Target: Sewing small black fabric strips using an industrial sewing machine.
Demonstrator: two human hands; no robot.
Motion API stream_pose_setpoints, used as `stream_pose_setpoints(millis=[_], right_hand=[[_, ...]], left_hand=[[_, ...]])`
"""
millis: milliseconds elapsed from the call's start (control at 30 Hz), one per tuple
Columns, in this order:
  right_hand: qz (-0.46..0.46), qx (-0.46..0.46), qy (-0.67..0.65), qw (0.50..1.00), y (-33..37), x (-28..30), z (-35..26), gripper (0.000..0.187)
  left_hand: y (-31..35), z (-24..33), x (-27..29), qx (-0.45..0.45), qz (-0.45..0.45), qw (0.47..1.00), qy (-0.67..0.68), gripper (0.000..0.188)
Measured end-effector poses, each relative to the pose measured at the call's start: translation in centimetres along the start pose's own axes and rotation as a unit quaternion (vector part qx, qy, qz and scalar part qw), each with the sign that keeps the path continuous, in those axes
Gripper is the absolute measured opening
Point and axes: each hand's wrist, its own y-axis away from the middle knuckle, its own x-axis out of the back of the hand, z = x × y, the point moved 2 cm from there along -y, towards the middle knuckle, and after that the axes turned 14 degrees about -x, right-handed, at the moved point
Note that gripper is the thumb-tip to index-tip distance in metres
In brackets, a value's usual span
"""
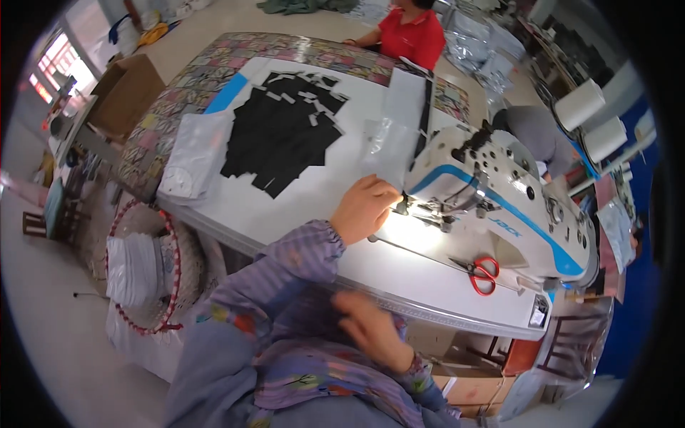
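My left hand (365,208) is at the needle end of a white and blue sewing machine (499,214), under its lamp light. Its fingers are bent together with their tips beside the presser foot; whatever they pinch is too small or hidden to make out. Below the table's front edge, over my lap, my right hand (374,329) is blurred by motion, and nothing can be seen in it. Red-handled scissors (485,276) lie on the machine bed, right of the needle. A pile of black fabric pieces (278,135) with pale ends is spread on the white table beyond my left hand.
White folded plastic bags (193,157) lie at the table's left edge, and a clear plastic sheet (399,107) at the back. A wicker basket (175,271) with white bundles stands at left. Thread cones (581,103) stand behind the machine. A person in red (414,36) sits across.
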Motion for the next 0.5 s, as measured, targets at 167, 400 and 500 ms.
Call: stream_pose_setpoints(millis=[167, 400, 500], right_hand=[[0.132, -0.149, -0.095, 0.975, 1.5, 2.7, 1.6, 0.019], [0.102, -0.102, -0.086, 0.986, -0.8, 2.2, -0.4, 0.017], [0.1, -0.069, -0.122, 0.985, -2.7, 0.7, -1.2, 0.016]], left_hand=[[2.6, -2.7, 6.9, 0.238, 0.113, 0.935, -0.237, 0.016], [7.3, -5.8, 10.2, 0.331, -0.023, 0.901, -0.281, 0.02], [7.1, -5.5, 10.2, 0.302, 0.004, 0.909, -0.287, 0.016]])
